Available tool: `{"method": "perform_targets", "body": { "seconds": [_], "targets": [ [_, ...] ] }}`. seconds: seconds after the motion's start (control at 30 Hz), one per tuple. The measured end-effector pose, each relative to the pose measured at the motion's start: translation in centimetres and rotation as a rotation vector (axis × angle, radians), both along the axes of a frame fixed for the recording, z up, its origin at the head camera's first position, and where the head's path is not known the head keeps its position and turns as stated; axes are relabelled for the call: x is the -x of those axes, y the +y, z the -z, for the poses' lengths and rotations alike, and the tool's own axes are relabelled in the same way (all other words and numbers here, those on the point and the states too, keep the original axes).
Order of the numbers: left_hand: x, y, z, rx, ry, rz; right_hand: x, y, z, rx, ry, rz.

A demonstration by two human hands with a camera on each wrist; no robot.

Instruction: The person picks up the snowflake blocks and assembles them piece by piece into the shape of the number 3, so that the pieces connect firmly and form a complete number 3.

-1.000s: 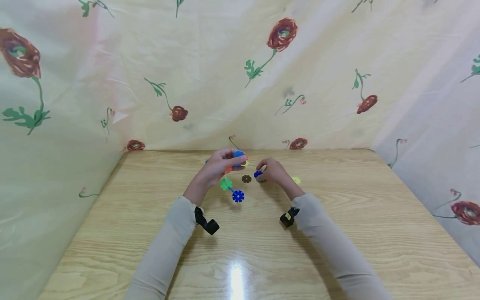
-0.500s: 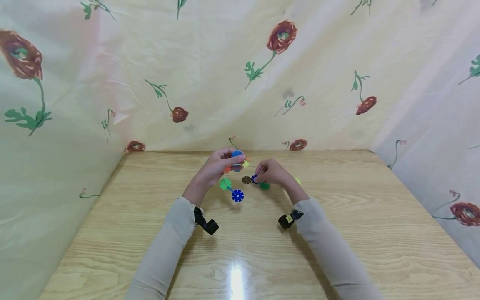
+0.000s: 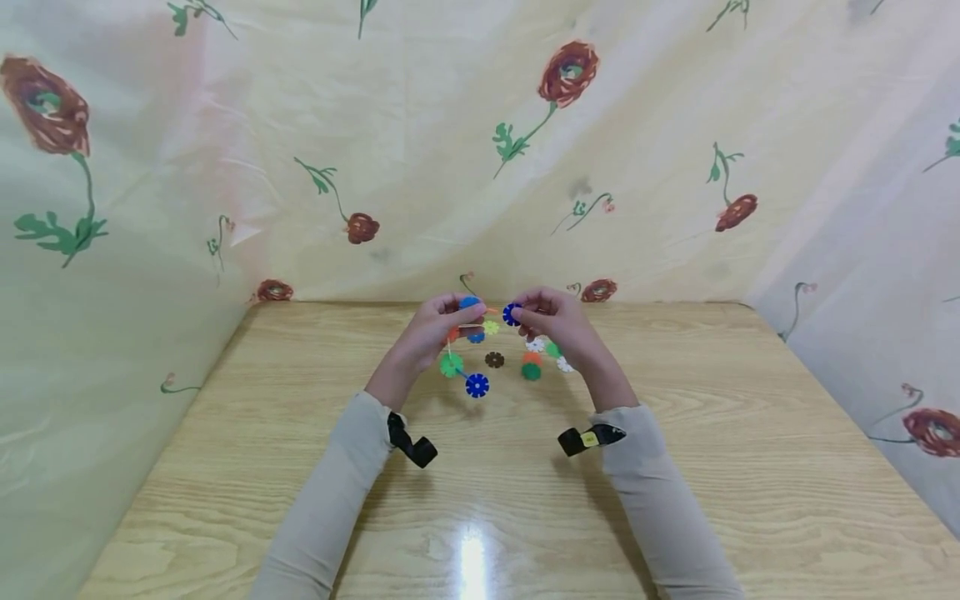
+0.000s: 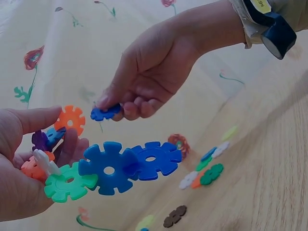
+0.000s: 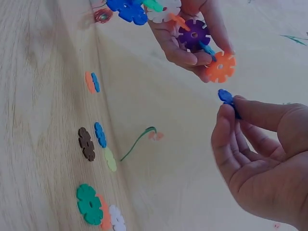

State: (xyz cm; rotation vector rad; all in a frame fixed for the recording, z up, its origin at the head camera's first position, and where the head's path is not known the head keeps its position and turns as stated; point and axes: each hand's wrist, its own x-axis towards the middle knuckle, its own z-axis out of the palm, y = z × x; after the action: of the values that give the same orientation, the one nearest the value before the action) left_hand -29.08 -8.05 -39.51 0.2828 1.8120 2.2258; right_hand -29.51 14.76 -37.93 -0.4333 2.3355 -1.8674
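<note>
My left hand holds a chain of interlocking notched plastic discs up above the table. In the left wrist view the chain runs from an orange disc by the thumb, through a light green disc, to two blue discs at the far end. A purple disc also shows among the fingers in the right wrist view. Between thumb and fingers, my right hand pinches a single dark blue notched disc. That disc is raised close to the chain's orange end, with a small gap between them.
Loose discs lie on the wooden table beneath the hands: a brown one, a dark green one overlapping an orange one, and several white, green, blue and yellow ones. A flowered cloth hangs behind and at both sides.
My right hand has picked up the dark blue disc from the table and moved it up toward the left hand. The left hand with its chain has barely moved.
</note>
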Motion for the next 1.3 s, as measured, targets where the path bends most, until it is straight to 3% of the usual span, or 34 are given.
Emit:
{"method": "perform_targets", "body": {
  "seconds": [0.23, 0.5, 0.7, 1.1, 1.3],
  "targets": [
    [0.1, -0.1, 0.0, -0.007, -0.002, 0.009, -0.4, -0.6, 0.0, 0.093, -0.004, -0.014],
    [0.1, 0.0, 0.1, -0.004, 0.003, 0.020, -0.5, -1.2, 0.2, 0.108, -0.009, -0.036],
    [0.0, 0.0, 0.1, -0.024, 0.013, 0.039, -0.5, -1.2, 0.2, 0.138, 0.036, -0.044],
    [-0.3, 0.4, -0.3, -0.024, 0.012, 0.012, -0.8, -1.3, -0.1, 0.160, 0.115, -0.019],
    [-0.6, 0.9, -0.7, -0.070, 0.040, -0.007, -0.9, -2.0, 0.1, 0.210, 0.119, 0.048]
  ]
}}
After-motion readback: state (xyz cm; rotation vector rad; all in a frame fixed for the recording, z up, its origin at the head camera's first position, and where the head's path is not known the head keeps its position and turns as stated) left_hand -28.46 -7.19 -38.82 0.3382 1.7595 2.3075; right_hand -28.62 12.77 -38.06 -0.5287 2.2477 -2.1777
